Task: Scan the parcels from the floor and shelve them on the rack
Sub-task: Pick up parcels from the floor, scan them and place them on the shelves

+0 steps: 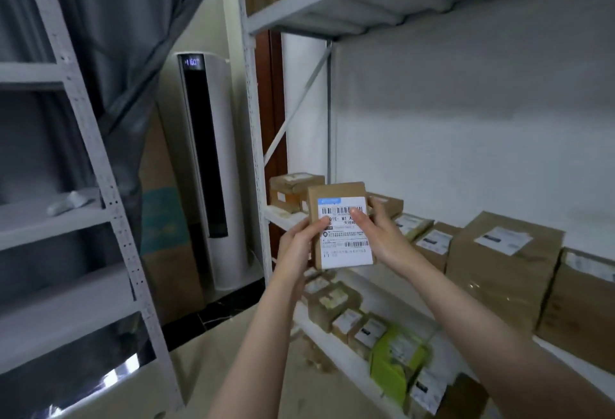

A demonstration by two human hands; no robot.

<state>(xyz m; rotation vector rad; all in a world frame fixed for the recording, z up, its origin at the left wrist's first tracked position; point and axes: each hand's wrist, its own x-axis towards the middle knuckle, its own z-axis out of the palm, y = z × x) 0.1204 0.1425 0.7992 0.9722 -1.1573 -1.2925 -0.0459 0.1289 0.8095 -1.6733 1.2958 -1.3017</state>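
**Both hands on one small parcel, held up at the rack**

Fingers (360,218) first: the right thumb lies across the top barcode and the other right fingers wrap round the far edge. So the right hand (382,235) grips the small brown parcel (336,193) from its right side. The left hand (297,245) pinches the left edge, thumb tip on the white shipping label (347,245).

The parcel is upright in the air with its label facing the camera. It's in front of the middle shelf (283,219) of the white rack (255,139), near the shelf's left end.

Behind it, at that end, sits a small taped box (294,187). Along the same shelf to the right stands a row of labelled brown parcels, the biggest a large brown package (499,279). One shelf down, more small parcels lie in a line, a green parcel (396,362) among them.

Left of the rack stands a white tower air conditioner (219,166) with a lit display. Further left hang a grey curtain (116,19) and a second rack (86,139).
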